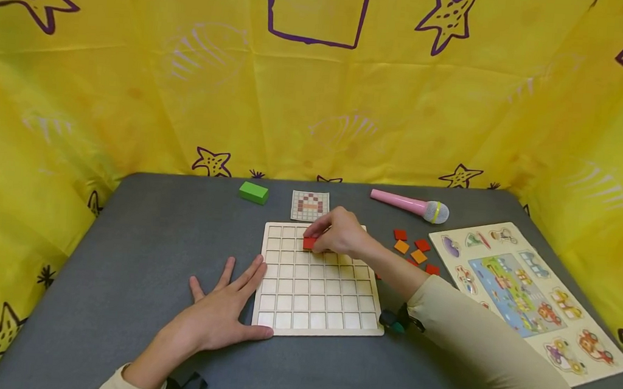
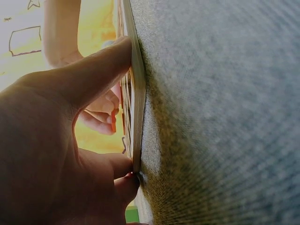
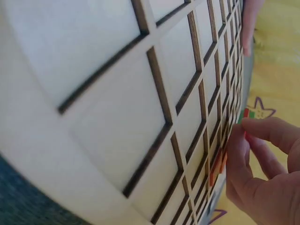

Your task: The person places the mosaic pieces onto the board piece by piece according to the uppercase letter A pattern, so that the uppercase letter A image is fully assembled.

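A wooden grid board (image 1: 318, 332) lies on the grey table. My left hand (image 1: 216, 318) steadies it, with spread fingers touching the left edge and the thumb at the bottom left corner. Over the top rows, my right hand (image 1: 339, 233) pinches a red square tile (image 1: 309, 243) between thumb and fingers. In the right wrist view that tile is seen edge-on between the fingertips, and orange-red tiles (image 3: 215, 167) sit in cells near the right hand. The head view hides those cells behind the hand. A small pattern card (image 1: 310, 206) lies just beyond the board.
Several loose red and orange tiles (image 1: 402, 247) are scattered right of the board, partly behind the right forearm. A picture puzzle board (image 1: 519, 351) lies farther right. A pink toy microphone (image 1: 401, 201) and a green block (image 1: 253, 193) lie toward the back, before a yellow curtain (image 1: 296, 108).
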The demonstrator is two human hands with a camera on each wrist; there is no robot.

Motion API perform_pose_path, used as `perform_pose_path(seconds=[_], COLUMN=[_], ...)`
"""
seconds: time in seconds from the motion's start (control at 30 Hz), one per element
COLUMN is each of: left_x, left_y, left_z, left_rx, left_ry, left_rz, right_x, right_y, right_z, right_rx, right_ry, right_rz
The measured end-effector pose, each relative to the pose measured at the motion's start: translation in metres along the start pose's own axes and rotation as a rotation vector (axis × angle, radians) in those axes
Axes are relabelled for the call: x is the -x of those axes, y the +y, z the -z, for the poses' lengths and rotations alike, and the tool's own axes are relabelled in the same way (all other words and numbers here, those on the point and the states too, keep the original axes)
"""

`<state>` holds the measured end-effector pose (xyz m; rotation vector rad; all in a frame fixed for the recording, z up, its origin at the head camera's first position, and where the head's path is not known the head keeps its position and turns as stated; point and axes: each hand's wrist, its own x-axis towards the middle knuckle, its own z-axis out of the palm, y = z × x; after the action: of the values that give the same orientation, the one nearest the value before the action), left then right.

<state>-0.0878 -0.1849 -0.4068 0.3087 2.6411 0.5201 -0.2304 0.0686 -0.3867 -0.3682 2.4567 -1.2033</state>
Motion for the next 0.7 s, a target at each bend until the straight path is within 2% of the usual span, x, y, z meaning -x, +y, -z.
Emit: perform_pose_path(seconds=[0.3, 0.7], left_x=[0.0, 0.001], left_y=[0.0, -0.001], left_z=[0.0, -0.001], left_rx=[-0.006, -0.011], left_ry=[0.001, 0.012], left_rz=[0.003, 0.0], right_x=[-0.007, -0.014], right_y=[-0.005, -0.009], right_z=[-0.004, -0.01], right_rx=[0.038, 0.144], right_ry=[-0.024, -0.01], right_rz=[0.012, 0.04])
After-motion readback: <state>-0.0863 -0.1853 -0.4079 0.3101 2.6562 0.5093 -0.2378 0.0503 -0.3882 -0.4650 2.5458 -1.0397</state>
